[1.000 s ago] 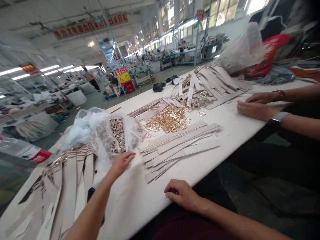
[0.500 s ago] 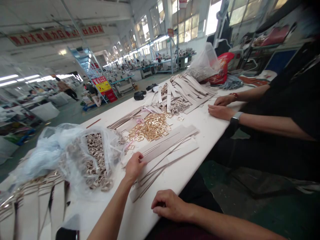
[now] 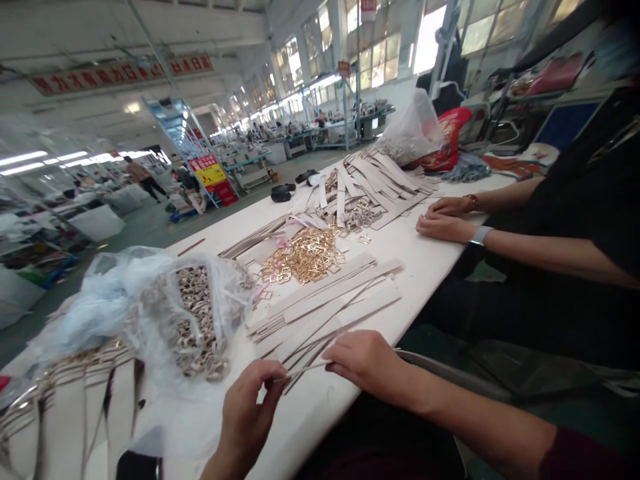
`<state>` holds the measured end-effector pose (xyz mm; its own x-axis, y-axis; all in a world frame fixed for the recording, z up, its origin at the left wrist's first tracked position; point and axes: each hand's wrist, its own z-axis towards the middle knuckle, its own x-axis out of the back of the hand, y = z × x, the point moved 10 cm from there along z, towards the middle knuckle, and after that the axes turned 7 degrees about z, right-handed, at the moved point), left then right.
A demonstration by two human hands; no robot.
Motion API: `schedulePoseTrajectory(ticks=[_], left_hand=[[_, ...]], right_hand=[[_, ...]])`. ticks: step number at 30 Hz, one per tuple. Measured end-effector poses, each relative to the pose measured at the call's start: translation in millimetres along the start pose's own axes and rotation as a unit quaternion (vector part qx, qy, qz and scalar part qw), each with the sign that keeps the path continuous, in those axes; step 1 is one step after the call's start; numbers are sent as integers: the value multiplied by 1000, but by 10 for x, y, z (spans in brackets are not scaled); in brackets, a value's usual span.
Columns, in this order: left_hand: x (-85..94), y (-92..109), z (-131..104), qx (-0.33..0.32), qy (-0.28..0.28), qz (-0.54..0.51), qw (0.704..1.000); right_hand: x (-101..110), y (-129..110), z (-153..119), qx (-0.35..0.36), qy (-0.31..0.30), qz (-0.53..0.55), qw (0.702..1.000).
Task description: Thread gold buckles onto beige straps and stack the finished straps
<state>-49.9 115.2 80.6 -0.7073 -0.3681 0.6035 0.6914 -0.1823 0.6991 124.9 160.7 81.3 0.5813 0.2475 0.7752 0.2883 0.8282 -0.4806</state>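
Note:
Between my hands a thin grey-beige strip [image 3: 306, 368] is held near the table's front edge. My left hand [image 3: 253, 403] pinches its left end between thumb and fingers. My right hand [image 3: 367, 365] grips it a little further right, and the rest of the strip trails past the wrist over the edge. Just behind lie several loose flat strips [image 3: 330, 307] in an overlapping stack. Beyond them is a pile of gold metal buckles [image 3: 315, 253]. Left of the stack, a clear plastic bag [image 3: 150, 313] lies open with many small beige loops [image 3: 197, 320] in it.
A person's two hands [image 3: 445, 223] rest at the table's right edge. More strips with buckles [image 3: 383, 180] are heaped at the back, near a red bag [image 3: 450, 137]. Finished-looking straps [image 3: 73, 407] lie at the lower left. Small black objects [image 3: 283, 193] sit at the far edge.
My left hand has come off the stack toward the front edge with a strip. My right hand has moved up and right and now grips that strip too.

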Motion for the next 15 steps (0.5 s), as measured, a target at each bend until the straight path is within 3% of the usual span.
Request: schedulePoseTrajectory(ticks=[3, 5, 6, 8, 10, 11, 13, 15], left_hand=[[-245, -50, -218, 57, -48, -14, 997], [-482, -136, -347, 98, -101, -47, 989], [-601, -203, -414, 130, -127, -87, 979], [-818, -340, -555, 206, -168, -211, 941], [-960, -417, -669, 260, -185, -334, 887], [-995, -437, -705, 273, -188, -373, 867], [-1012, -482, -746, 283, -181, -401, 853], [-996, -565, -773, 294, -157, -391, 858]], right_hand=[[-370, 48, -68, -63, -106, 96, 988], [-636, 89, -154, -122, -145, 229, 955], [-807, 101, -208, -154, -172, 320, 919], [-1156, 90, -315, -211, -224, 505, 806], [-1428, 76, -389, -252, -251, 628, 692], [-1528, 74, -410, -264, -257, 661, 654], [-1669, 70, -436, -277, -265, 688, 616], [-1742, 63, -455, -289, -262, 689, 610]])
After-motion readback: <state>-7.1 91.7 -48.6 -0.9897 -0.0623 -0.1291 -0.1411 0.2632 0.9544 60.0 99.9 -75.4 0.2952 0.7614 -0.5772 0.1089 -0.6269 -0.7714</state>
